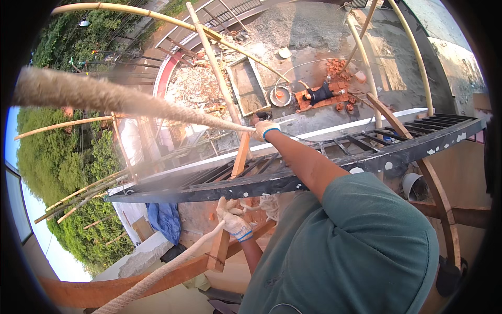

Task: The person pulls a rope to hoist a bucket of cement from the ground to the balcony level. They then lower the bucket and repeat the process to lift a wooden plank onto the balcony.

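My right hand (pixel 266 130), in a white work glove with a blue cuff, reaches out past the railing. It is closed round a thick beige rope (pixel 172 110) that runs up to the far left, blurred where it comes close. On the near side of the railing, my left hand (pixel 234 220), gloved the same way, is curled round a rope (pixel 157 269) that trails to the lower left. A bunched, pale rope loop (pixel 267 205) hangs beside its fingers. Between the two hands lies the black metal railing (pixel 251 187), with chipped white patches.
Far below, a person in dark clothes (pixel 320 94) is among orange bricks (pixel 337 69), beside a round basin (pixel 281 96) and a framed mixing trough (pixel 246 83). Bamboo poles (pixel 214 63) cross the drop. Wooden beams (pixel 130 285) and a blue tarp (pixel 163 222) are near the railing.
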The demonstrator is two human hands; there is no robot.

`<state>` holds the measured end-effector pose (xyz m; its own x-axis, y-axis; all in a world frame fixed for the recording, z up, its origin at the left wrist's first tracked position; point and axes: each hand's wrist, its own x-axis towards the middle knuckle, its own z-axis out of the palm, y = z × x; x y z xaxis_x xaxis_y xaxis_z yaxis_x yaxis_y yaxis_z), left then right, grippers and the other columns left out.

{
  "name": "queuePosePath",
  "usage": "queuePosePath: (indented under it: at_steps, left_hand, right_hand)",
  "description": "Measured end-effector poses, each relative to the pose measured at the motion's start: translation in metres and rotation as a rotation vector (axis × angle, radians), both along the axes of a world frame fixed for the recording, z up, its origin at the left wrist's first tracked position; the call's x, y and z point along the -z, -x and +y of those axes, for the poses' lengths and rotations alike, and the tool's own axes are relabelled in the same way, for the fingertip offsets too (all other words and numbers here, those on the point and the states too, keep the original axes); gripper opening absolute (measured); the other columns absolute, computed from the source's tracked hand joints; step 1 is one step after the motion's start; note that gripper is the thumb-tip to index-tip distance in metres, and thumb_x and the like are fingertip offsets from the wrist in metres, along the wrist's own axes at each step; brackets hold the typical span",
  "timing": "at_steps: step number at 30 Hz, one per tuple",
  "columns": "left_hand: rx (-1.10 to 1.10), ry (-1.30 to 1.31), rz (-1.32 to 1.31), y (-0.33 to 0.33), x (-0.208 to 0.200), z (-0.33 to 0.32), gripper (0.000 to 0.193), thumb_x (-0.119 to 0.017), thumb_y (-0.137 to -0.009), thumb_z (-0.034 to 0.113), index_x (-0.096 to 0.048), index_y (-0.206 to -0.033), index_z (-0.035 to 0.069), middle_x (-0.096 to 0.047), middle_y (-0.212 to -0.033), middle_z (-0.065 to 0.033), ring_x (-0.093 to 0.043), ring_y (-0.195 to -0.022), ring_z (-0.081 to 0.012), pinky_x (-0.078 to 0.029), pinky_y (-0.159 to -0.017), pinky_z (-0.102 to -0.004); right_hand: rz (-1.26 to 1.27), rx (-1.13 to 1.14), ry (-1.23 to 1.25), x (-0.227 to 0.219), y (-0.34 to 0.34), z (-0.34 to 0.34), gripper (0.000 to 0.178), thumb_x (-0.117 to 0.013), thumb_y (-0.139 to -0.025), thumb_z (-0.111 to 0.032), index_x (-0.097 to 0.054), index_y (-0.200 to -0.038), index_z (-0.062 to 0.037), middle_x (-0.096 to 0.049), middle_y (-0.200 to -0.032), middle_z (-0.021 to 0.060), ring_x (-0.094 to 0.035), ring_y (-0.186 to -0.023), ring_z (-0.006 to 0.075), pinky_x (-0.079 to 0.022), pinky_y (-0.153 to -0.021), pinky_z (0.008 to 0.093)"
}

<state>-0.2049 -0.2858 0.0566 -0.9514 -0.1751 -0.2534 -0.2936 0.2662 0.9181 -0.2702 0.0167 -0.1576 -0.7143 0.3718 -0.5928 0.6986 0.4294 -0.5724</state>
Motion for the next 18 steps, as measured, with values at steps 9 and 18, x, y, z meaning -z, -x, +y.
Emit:
queuePosePath:
  at_steps: [9, 18]
  left_hand:
    - [0.265, 0.125, 0.037, -0.006, 0.005, -0.001, 0.055, -0.047, -0.111, 0.042, -0.063, -0.135, -0.004, -0.073, -0.095, -0.0203, -0.064, -0.067, -0.0183, -0.06, -0.06, -0.0342]
    - [0.289, 0.128, -0.14, -0.007, 0.005, 0.018, 0.038, -0.051, -0.112, 0.023, -0.06, -0.146, 0.01, -0.064, -0.139, -0.0105, -0.066, -0.101, -0.0187, -0.065, -0.068, -0.0347]
  right_hand:
    - [0.002, -0.307, 0.141, -0.035, -0.013, -0.106, 0.038, -0.067, -0.093, -0.038, -0.083, -0.115, -0.0115, -0.08, -0.115, 0.0164, -0.077, -0.108, 0.0344, -0.061, -0.087, 0.0507]
    - [0.133, -0.118, 0.217, -0.025, -0.01, -0.087, 0.029, -0.066, -0.092, -0.028, -0.082, -0.107, -0.0083, -0.08, -0.105, 0.0189, -0.078, -0.098, 0.0366, -0.062, -0.082, 0.05]
